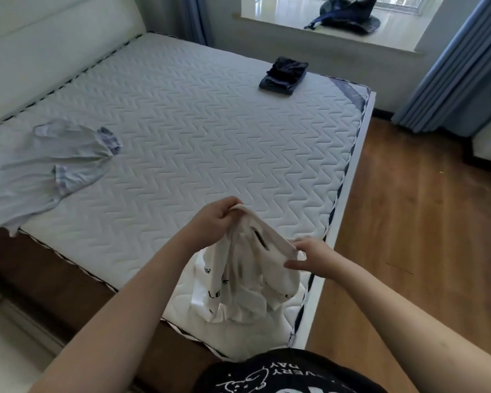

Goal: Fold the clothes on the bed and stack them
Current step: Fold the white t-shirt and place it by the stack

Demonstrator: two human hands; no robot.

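- The left hand [216, 215] is clenched on the top edge of a white garment [247, 276], fingers curled over bunched fabric, and is the higher of the two hands
- The right hand [309, 255] pinches the same edge lower down and to the right, thumb under and fingers over the cloth
- The white garment hangs crumpled from both hands above the near corner of the mattress [210, 131]; its long axis runs down from the hands toward the person, and the held edge slopes from upper left to lower right
- Black letters run down the garment; "L" and "E" can be read, the rest is lost in folds; a dark slanted stripe sits near the top
- Far to the left of the left hand, a pale long-sleeved top [40, 171] lies spread out unfolded, partly over the mattress edge
- Well beyond both hands, near the far right corner, a dark folded stack [282, 76] rests on the mattress
- The person's black shirt [281, 373] reads "VERY DAY", seen upside down
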